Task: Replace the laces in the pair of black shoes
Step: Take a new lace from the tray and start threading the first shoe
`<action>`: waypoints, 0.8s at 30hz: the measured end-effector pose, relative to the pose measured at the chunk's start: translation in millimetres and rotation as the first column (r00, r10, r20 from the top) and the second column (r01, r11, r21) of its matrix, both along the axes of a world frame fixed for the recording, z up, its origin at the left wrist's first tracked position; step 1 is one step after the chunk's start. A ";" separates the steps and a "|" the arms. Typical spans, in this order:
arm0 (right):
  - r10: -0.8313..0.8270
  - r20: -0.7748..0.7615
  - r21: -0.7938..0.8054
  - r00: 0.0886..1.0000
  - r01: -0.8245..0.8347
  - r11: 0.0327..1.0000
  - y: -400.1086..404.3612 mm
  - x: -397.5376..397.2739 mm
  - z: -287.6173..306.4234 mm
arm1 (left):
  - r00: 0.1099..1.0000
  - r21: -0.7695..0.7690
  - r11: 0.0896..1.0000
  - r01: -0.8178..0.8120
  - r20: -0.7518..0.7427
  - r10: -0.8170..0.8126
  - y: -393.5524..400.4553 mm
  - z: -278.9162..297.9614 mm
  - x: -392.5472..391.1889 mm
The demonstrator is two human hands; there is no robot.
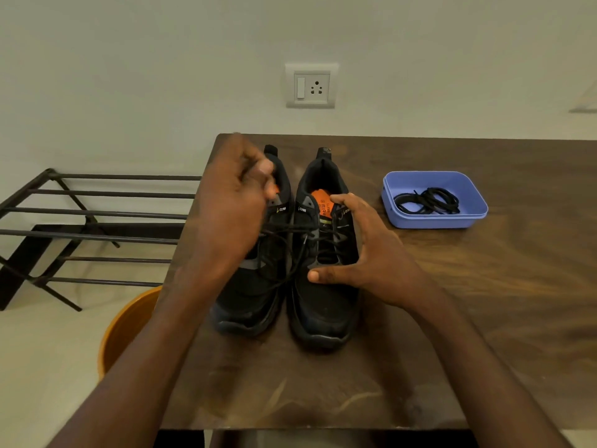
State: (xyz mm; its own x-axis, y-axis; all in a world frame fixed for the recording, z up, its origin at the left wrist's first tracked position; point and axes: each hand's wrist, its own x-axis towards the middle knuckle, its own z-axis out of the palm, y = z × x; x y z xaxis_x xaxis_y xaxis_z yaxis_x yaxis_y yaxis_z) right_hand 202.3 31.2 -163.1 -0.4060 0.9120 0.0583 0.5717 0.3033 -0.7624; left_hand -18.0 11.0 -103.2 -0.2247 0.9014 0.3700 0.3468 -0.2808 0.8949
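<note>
Left hand [239, 202], blurred, hides the left shoe [255, 286], pinching its lace [292, 253]; right hand [361, 253], fingers spread, steadies the right shoe [323, 312]. Tray [471, 202] holds coiled laces [428, 200].

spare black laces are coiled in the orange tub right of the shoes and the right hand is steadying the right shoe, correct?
Not quite: the tub holding the spare black laces is blue, not orange, as the head view shows. It does sit right of the shoes, and the right hand is on the right shoe.

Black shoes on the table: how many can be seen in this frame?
2. The left shoe stands partly behind the left hand, which pinches its lace. The right shoe stands beside it, steadied by the right hand. None seem hidden.
</note>
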 end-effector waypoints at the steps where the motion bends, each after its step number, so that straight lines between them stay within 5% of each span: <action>1: -0.001 -0.006 0.000 1.000 0.001 1.000 0.3 -0.3 -0.4 | 0.967 -0.007 1.000 0.025 -0.254 -0.026 -0.2 -3.3 1.6; 3: 0.002 -0.011 0.003 1.000 -0.002 1.000 0.9 -0.4 -1.7 | 0.784 -0.072 0.995 0.067 -0.613 -0.097 -2.9 -12.9 8.2; 6: 0.003 -0.002 -0.001 1.000 -0.003 1.000 1.6 -0.3 -1.4 | 0.651 -0.075 0.995 0.064 -0.752 -0.098 -0.1 -22.8 14.4; 9: 0.001 -0.006 -0.014 1.000 -0.001 1.000 1.6 -0.3 -1.2 | 0.709 -0.055 0.998 0.030 -0.702 -0.061 3.1 -23.4 13.2; 12: 0.005 -0.025 -0.024 1.000 -0.006 1.000 2.2 -0.3 -3.0 | 0.886 -0.114 0.992 0.061 -0.451 -0.107 1.0 -27.5 18.2; 16: 0.000 -0.022 -0.036 1.000 -0.001 0.999 4.0 1.9 -4.3 | 0.963 -0.235 0.972 -0.001 -0.263 -0.063 2.8 -21.5 15.1; 20: 0.012 0.015 -0.017 1.000 -0.012 1.000 1.5 1.1 -1.4 | 0.949 -0.255 0.965 0.063 -0.283 -0.137 -2.5 -10.0 -1.4; 24: -0.155 -0.075 0.177 0.985 0.166 0.970 -5.0 -12.3 3.2 | 0.817 -0.186 0.980 0.071 -0.553 -0.164 -10.8 -6.3 -1.4</action>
